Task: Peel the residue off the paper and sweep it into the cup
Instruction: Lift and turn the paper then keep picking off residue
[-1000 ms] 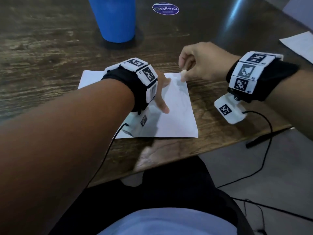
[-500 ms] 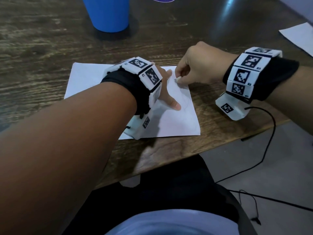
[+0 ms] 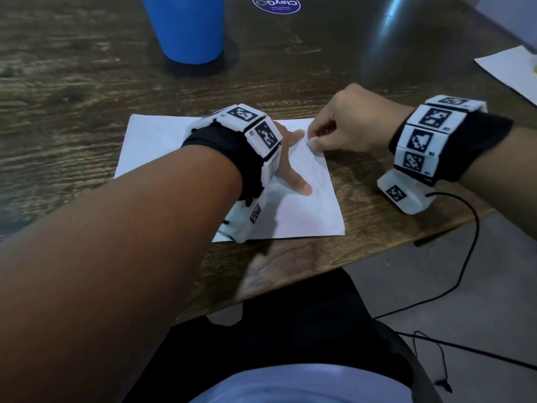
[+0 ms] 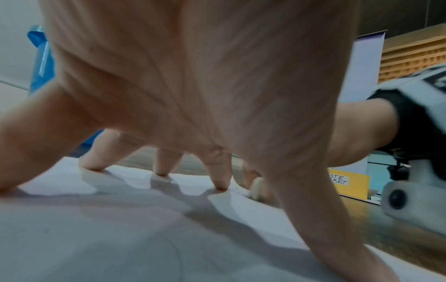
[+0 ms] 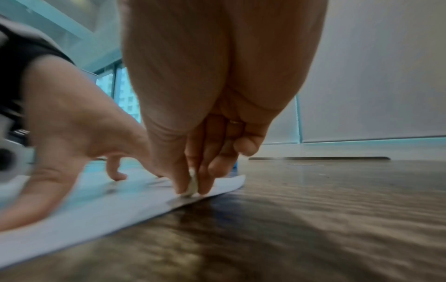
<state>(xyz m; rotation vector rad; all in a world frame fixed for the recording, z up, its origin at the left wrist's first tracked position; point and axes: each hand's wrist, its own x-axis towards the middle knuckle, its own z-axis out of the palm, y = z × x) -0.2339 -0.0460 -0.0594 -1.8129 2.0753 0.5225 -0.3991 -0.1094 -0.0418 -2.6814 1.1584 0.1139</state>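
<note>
Head view: spread left hand [image 3: 286,158] presses flat white paper sheet [image 3: 162,141]; right hand [image 3: 345,126] pinches pale residue lump [image 5: 192,184] at its far right edge. Peeling likely continues; sweeping toward far blue plastic cup [image 3: 189,27] follows.

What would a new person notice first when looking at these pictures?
First, the two hands meeting on the white paper near the table's front edge: the left hand presses it flat with spread fingers, while the right hand pinches a small white piece at its far right corner. Behind them stands a bright blue cup.
</note>
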